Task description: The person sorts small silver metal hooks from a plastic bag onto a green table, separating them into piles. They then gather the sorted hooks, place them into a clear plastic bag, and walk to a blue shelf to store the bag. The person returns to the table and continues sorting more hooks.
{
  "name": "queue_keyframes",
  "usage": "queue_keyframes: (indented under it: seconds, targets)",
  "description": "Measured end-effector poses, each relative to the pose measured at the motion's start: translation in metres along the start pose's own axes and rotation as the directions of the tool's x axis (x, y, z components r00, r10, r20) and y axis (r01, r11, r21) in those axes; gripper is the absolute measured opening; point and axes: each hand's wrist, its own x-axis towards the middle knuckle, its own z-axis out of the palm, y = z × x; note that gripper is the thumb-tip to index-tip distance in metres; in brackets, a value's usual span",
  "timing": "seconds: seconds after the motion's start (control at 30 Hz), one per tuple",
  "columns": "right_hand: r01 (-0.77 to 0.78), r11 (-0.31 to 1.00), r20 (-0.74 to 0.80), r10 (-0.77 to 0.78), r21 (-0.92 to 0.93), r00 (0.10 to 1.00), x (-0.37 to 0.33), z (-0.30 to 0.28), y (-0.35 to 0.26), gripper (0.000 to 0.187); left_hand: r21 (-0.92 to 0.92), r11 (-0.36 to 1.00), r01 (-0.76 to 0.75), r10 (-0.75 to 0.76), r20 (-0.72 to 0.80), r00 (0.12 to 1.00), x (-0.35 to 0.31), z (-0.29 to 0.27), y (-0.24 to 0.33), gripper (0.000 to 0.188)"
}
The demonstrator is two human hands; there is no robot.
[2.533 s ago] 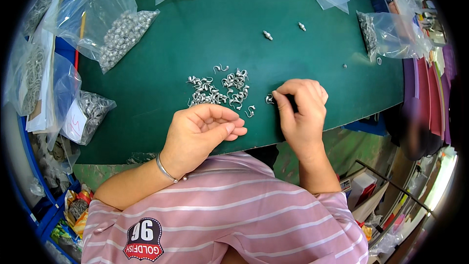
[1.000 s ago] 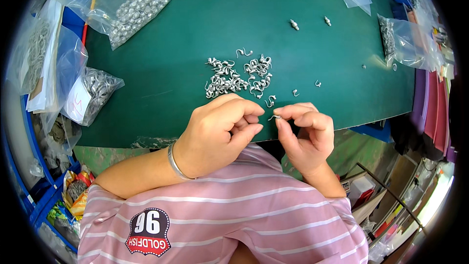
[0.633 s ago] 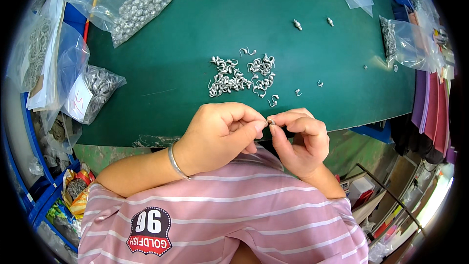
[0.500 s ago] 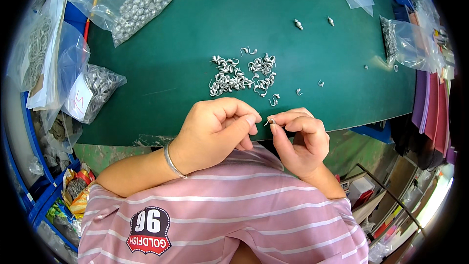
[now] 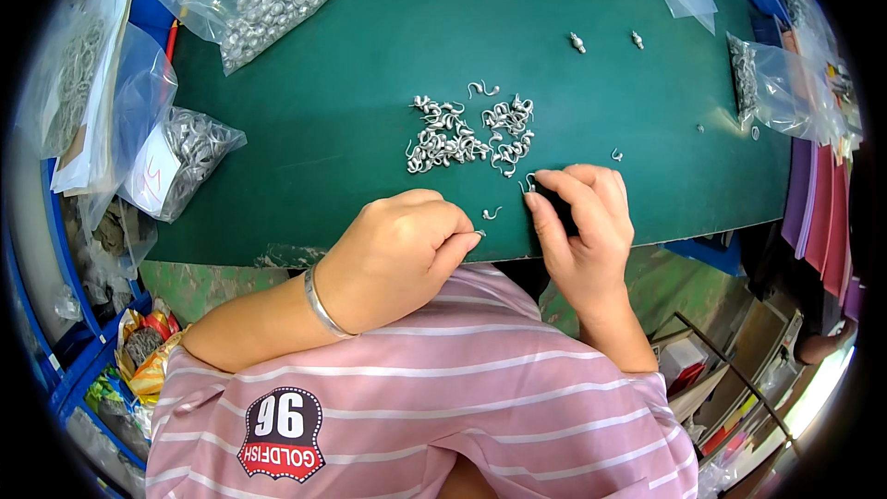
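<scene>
My right hand [image 5: 589,233] is closed at the fingertips on a small silver metal hook [image 5: 528,184] at the near edge of the heap. Its thumb and forefinger pinch the hook at table level. Nearer to me, my left hand [image 5: 407,249] is closed in a pinch, and a tiny glint shows at its fingertips, too small to name. Between the hands a single curved hook [image 5: 492,213] lies loose on the green table [image 5: 370,55]. Beyond them are two clusters of silver hooks with rounded ends, a left pile [image 5: 445,143] and a right pile [image 5: 509,129].
One hook pair [image 5: 482,89] lies behind the piles, another small hook [image 5: 617,155] to the right. Two bead-like metal pieces [image 5: 577,42] sit farther back. Bags of metal parts [image 5: 286,7] stand at the left; another clear bag [image 5: 781,83] lies at the right edge.
My right hand has moved forward and taken hold of a hook on the table. The hook it pinched before appears to lie loose between my hands. My left hand has drawn slightly back.
</scene>
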Motion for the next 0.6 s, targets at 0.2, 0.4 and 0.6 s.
queue_keyframes:
  seconds: [0.2, 0.4, 0.6]
  targets:
    - [0.052, 0.998, -0.024, -0.053, -0.037, 0.998, -0.004, 0.006, 0.004, 0.021, 0.108, 0.993, -0.039, 0.043, -0.036, 0.998, 0.003, 0.001, -0.002, 0.011]
    - [0.068, 0.996, -0.041, -0.070, -0.059, 0.997, -0.004, 0.006, 0.003, 0.020, 0.037, 0.998, 0.050, -0.048, -0.061, 0.997, 0.001, -0.001, -0.002, 0.009]
    - [0.071, 0.996, 0.007, -0.071, -0.060, 0.997, -0.004, 0.004, 0.004, 0.018, -0.124, 0.973, 0.195, -0.202, -0.041, 0.979, -0.001, -0.009, 0.000, 0.004]
